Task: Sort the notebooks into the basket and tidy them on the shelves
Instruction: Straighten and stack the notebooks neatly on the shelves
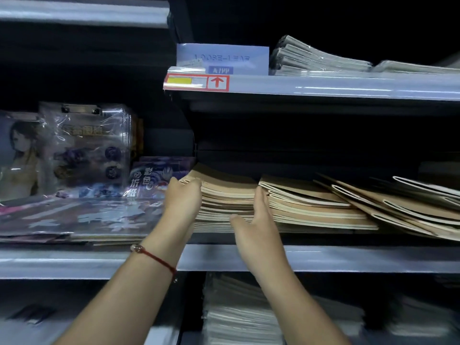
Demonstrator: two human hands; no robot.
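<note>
Notebooks with plain kraft-brown covers, stacked flat [224,202] on the middle grey metal shelf [348,257], sit framed between my two hands as I square them up. My left hand [183,197] curls over the stack's top left corner, fingers [191,181] hooked on the uppermost covers; my right hand [258,215] stands flat and straight-fingered against the stack's right side, thumb spread low along the spines, pressing and not pinching.

Just right of my right palm lies a second brown stack [316,207], fairly even but not flush. Beyond it, further right of the grip, a fan of brown and dark notebooks [398,202] leans slumped across one another, plainly untidied. Left of my left hand are glossy shrink-wrapped illustrated packs [82,150], which do not look like part of the job.

Above the grip, grey-covered wrapped notebooks [318,57] rest on the upper shelf behind a pale sign card [222,58]; below my wrists, white paper stacks [234,312] fill the lower shelf. A red cord bracelet [155,257] circles my left wrist.

No basket shows from this view, so I cannot tell how the sorting stands. My judgement: the tidying is early to midway, with one stack nearly squared, one needing a nudge, and the slumped fan on the right the main work left.
</note>
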